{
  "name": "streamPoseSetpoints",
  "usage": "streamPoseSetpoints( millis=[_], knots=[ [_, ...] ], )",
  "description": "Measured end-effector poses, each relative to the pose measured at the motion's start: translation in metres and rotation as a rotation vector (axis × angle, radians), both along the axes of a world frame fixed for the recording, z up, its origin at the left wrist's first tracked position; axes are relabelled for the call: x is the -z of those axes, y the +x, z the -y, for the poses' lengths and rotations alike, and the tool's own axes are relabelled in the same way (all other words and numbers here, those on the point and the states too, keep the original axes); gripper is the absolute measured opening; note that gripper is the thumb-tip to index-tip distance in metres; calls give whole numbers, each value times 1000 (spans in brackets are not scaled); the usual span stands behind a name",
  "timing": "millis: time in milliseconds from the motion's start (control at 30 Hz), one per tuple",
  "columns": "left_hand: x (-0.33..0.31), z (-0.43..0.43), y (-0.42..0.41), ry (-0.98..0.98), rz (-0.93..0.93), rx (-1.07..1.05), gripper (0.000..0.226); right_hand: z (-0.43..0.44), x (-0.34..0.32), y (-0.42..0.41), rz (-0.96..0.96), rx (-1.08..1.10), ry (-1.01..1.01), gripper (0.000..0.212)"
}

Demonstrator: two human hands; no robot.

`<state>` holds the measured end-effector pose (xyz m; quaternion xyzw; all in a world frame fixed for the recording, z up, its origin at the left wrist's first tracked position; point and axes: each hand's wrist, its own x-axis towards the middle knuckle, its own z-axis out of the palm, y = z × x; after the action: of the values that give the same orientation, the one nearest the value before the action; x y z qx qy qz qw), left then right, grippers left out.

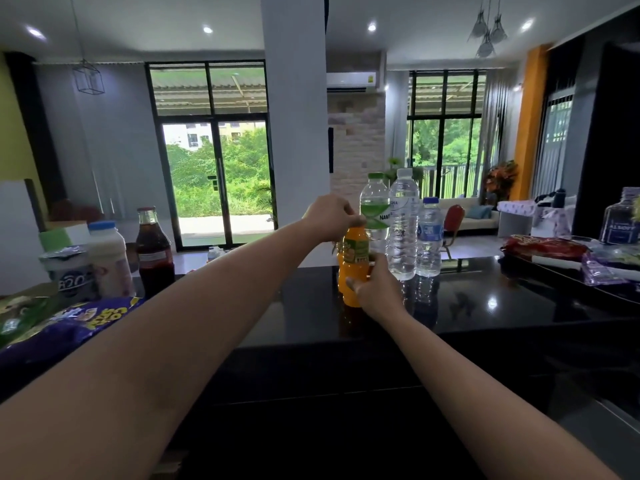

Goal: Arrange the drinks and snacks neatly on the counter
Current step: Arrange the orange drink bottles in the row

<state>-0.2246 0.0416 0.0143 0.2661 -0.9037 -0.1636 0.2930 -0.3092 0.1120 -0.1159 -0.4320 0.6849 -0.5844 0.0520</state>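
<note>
Mid-frame, the left hand (330,216) pinches the cap of the orange bottle (354,250) while the right hand (376,288) wraps its body, which is likely full, heavy and slick.

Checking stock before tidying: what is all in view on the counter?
orange bottle: 1, orange, mid-counter
water bottles: 3, clear, just behind it
red bottle: 1, dark red, left
white bottle: 1, white, left
tub: 1, grey, far left
purple bag: 1, purple, near left
red bag: 1, red, right
square bottle: 1, clear, far right
counter: 1, black, glossy
left hand: 1, grips orange bottle's top
right hand: 1, grips its body
</note>
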Motion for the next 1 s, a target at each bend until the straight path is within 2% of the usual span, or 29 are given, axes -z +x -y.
streamPoseSetpoints(
  millis=[333, 900, 1000],
  knots=[
    [2, 11, 6, 50, -14, 51, 40, 12, 2, 14, -24, 105, -55, 40],
    [15, 8, 8, -39, -73, 43, 36, 3, 3, 18, -37, 134, -60, 40],
    [19, 7, 9, -25, -74, 41, 38, 3, 2, 19, -53, 154, -49, 49]
  ],
)
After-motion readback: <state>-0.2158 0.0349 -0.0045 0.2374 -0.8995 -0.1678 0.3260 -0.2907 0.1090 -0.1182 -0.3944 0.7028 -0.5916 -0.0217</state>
